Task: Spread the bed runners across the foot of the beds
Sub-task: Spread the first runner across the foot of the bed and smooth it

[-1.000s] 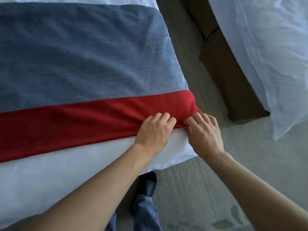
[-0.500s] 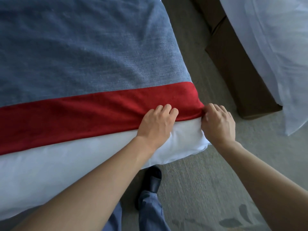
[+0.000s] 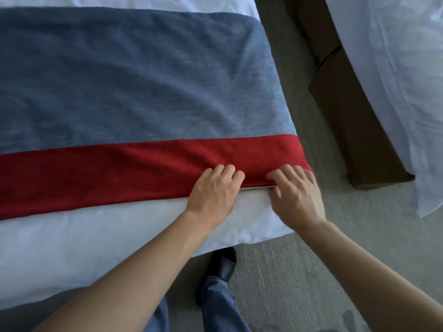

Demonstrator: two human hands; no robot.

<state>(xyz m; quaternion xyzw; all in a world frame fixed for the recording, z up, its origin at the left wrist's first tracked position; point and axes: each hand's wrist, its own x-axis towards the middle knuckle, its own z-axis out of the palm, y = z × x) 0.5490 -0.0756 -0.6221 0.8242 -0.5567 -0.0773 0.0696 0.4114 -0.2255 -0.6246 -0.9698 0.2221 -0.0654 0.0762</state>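
The bed runner (image 3: pixel 134 87) is blue-grey with a red band (image 3: pixel 107 173) along its near side. It lies flat across the foot of a bed with white sheets (image 3: pixel 84 243) and reaches the bed's right edge. My left hand (image 3: pixel 213 190) rests on the red band's near edge with its fingers curled into the cloth. A little to its right, near the bed's corner, my right hand (image 3: pixel 297 195) has its fingers on top of the same edge and its thumb at the hem.
A second bed with white bedding (image 3: pixel 395 92) stands to the right on a brown base (image 3: pixel 354 130). A strip of grey carpet (image 3: pixel 299 271) separates the two beds. My dark shoe (image 3: pixel 225 262) pokes out under the near bed's edge.
My right hand has come back from the bed's corner onto the red band's near edge, close to my left hand. The left hand has stayed where it was.
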